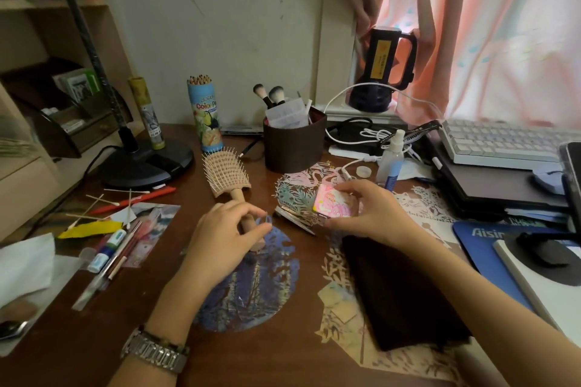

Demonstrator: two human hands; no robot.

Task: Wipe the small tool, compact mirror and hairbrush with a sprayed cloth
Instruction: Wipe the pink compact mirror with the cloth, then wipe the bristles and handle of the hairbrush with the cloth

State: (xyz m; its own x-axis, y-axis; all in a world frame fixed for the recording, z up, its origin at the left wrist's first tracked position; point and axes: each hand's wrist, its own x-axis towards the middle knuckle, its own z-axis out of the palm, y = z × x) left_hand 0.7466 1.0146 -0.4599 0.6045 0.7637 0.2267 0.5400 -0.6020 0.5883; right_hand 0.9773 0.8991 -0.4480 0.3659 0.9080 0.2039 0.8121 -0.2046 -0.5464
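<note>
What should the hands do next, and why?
Probably lift the compact mirror and bring it to the dark cloth. The right hand already grips it, the cloth lies just below, and the left hand holds only something tiny.

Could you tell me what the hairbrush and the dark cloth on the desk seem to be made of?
The hairbrush looks like pale, unvarnished wood: matt, light tan handle and head, with thin pale bristles, possibly wood or plastic. The dark cloth looks like soft, napped fabric, perhaps microfibre: dark brown, no sheen, folded flat.
</note>
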